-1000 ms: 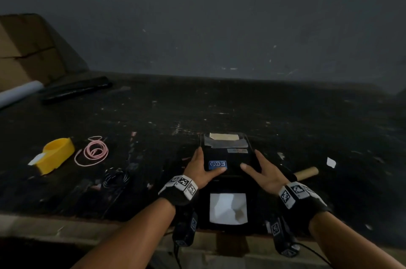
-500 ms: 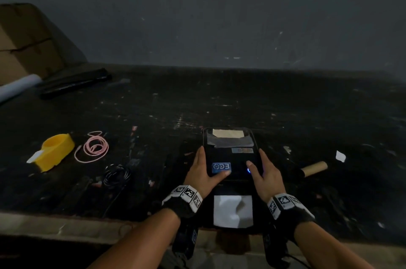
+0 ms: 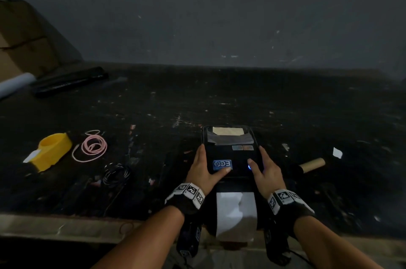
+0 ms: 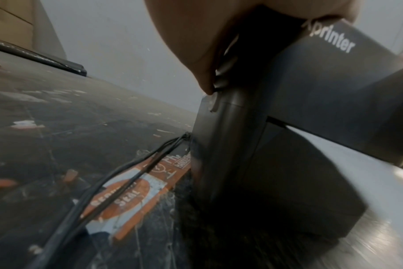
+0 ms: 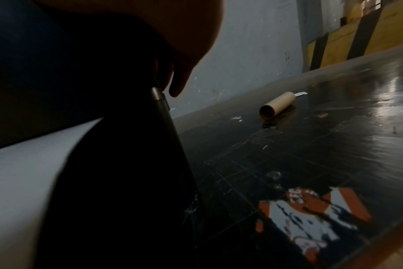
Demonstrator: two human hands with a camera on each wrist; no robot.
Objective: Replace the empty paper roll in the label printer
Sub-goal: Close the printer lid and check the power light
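Observation:
The black label printer (image 3: 230, 156) stands near the table's front edge, and a blue light glows on its top. White paper (image 3: 236, 211) feeds out of its front. My left hand (image 3: 206, 165) lies on its left side, fingers straight along the edge and thumb by the blue sticker. My right hand (image 3: 263, 167) mirrors it on the right, thumb beside the light. In the left wrist view a fingertip (image 4: 207, 85) presses the printer's (image 4: 230, 145) side. The right wrist view shows fingertips (image 5: 175, 87) at the printer's (image 5: 127, 182) edge. The empty cardboard core (image 3: 312, 164) (image 5: 277, 106) lies on the table to the right.
A yellow tape dispenser (image 3: 51, 150), a pink cord coil (image 3: 92, 145) and a black cable bundle (image 3: 116, 173) lie at the left. A long black object (image 3: 70, 81), a white tube (image 3: 15, 84) and a cardboard box (image 3: 22, 44) sit at the far left. A paper scrap (image 3: 337, 152) lies at the right.
My right hand has slid inward onto the printer's right side. The blue light has come on. My left hand has stayed in place.

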